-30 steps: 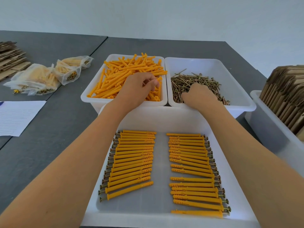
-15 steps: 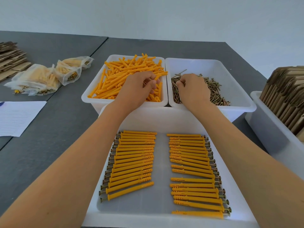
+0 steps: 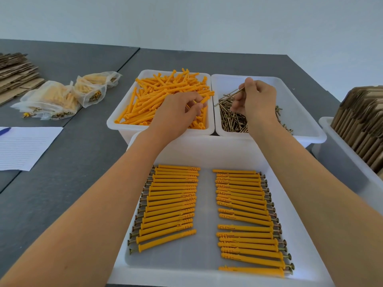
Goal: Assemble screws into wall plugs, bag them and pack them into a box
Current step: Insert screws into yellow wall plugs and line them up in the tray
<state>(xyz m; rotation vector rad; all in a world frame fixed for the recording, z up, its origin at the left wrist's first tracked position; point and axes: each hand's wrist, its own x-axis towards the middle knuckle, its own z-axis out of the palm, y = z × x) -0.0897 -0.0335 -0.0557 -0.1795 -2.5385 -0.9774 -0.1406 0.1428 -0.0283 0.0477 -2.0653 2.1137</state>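
1 orange plug [image 3: 202, 100] is pinched by left hand [image 3: 176, 117]; 1 screw [image 3: 230, 97] by right hand [image 3: 256, 102]; 2 assembled rows [image 3: 172, 204] are laid in 1 tray [image 3: 207, 154].

My left hand [image 3: 176, 114] pinches an orange wall plug [image 3: 204, 99] over its bin [image 3: 122, 114], my right hand [image 3: 256, 102] a brass screw [image 3: 230, 96].

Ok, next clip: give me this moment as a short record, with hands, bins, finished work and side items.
left hand: pinches one orange wall plug above the plug bin
right hand: pinches one screw over the screw bin
front tray: two rows of assembled plugs
filled bags: on the table, far left
cardboard: in the bin at right
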